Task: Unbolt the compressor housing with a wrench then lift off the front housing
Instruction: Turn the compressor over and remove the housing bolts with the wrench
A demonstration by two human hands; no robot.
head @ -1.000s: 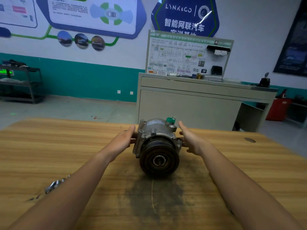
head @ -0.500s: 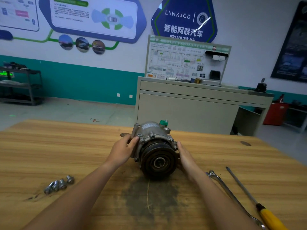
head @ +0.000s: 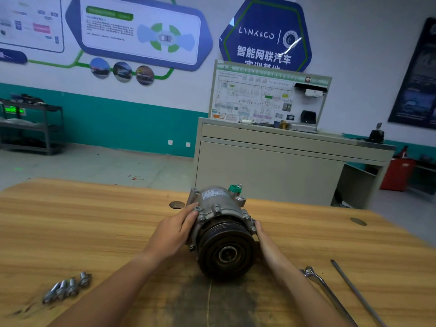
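Head camera, forward-down, near compressor [head: 221, 232]

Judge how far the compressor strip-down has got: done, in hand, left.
Done: loose bolts lie on the table, and the wrench lies at the right. In hand: the left hand and right hand press the compressor at its sides. Left: the front housing looks seated on the body, not yet lifted off.

Dull grey metal compressor [head: 219, 215], grained wood table [head: 94, 223], shiny metal bolts [head: 67, 287]
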